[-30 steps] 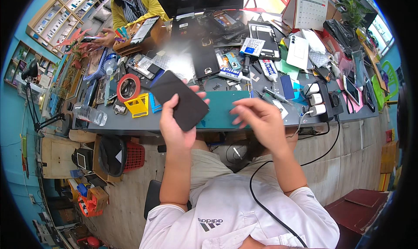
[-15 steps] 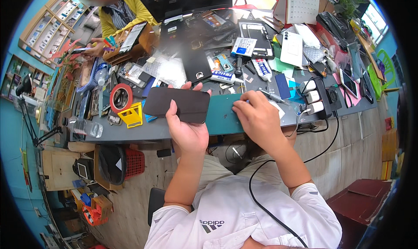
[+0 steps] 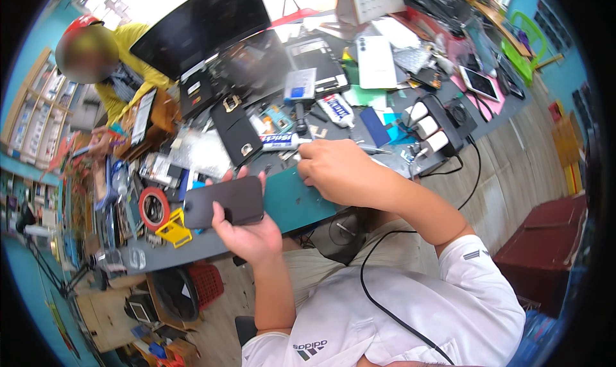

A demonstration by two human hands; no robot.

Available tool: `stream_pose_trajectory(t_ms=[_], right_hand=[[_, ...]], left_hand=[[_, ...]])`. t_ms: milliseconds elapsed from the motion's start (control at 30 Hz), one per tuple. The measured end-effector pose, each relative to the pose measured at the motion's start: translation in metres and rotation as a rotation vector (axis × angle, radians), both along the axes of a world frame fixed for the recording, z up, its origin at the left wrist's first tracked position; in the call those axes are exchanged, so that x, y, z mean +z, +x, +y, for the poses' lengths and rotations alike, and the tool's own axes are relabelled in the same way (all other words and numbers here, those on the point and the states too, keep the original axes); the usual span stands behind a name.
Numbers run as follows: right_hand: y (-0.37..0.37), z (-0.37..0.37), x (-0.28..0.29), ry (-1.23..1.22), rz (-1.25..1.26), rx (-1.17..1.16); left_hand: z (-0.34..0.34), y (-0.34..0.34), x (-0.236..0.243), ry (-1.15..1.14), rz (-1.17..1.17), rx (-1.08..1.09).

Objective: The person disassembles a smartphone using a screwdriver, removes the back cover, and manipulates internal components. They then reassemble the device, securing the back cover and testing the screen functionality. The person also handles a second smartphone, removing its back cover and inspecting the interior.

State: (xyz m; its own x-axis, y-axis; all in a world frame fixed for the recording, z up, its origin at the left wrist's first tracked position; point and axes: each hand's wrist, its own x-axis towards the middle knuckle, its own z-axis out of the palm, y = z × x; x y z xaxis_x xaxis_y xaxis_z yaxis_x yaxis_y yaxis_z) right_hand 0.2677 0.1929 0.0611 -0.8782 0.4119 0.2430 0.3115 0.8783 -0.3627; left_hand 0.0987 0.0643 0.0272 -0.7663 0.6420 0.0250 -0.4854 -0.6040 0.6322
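My left hand (image 3: 251, 237) is closed round a dark smartphone (image 3: 224, 202), palm up, with the thumb across its near edge. The phone lies flat with its dark face upward, over the left end of a green work mat (image 3: 292, 201). My right hand (image 3: 330, 174) hovers at the mat's far right edge, its fingers curled together and pointing left. Whatever those fingertips pinch, if anything, is hidden. Just beyond them lie a white-and-blue glue tube (image 3: 280, 142) and a black phone back panel (image 3: 236, 135). A pen-like tool (image 3: 374, 149) rests right of that hand.
Red tape roll (image 3: 154, 208) and yellow phone stand (image 3: 174, 229) sit at the left. A power strip with chargers (image 3: 443, 133) stands at right, its black cable hanging over the table edge. Phone parts crowd the back, before a monitor (image 3: 202, 30). Another person (image 3: 128, 78) is at far left.
The view has turned and tilted, so the table sits slanted. My left hand still holds the phone. My right hand has turned, with its back now upward and its fingers more hidden.
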Motion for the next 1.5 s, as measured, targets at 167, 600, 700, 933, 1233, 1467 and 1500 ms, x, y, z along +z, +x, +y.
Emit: stream_pose_trajectory(t_ms=[167,600,700,933,1233,1467,1500], right_hand=[[-0.004,-0.004,-0.007,0.121,0.007,0.002],[-0.011,-0.039,-0.019,-0.159,0.544,-0.071],[-0.018,-0.042,-0.018,-0.238,0.593,-0.098],[-0.034,-0.042,-0.020,-0.280,0.717,-0.056],[-0.029,-0.046,-0.024,-0.284,0.900,-0.028],[-0.012,-0.054,-0.020,-0.238,0.992,-0.009],[-0.008,-0.056,-0.021,-0.235,0.992,-0.015]], left_hand=[[0.000,0.001,0.002,-0.024,0.037,0.010],[0.001,0.006,0.007,-0.056,0.080,-0.010],[-0.001,0.004,0.006,-0.062,0.093,-0.021],[-0.002,0.006,0.008,-0.071,0.073,-0.028],[-0.004,0.013,0.015,-0.057,0.013,-0.086],[-0.018,0.024,0.031,-0.002,-0.102,-0.236],[-0.020,0.027,0.035,-0.014,-0.135,-0.247]])
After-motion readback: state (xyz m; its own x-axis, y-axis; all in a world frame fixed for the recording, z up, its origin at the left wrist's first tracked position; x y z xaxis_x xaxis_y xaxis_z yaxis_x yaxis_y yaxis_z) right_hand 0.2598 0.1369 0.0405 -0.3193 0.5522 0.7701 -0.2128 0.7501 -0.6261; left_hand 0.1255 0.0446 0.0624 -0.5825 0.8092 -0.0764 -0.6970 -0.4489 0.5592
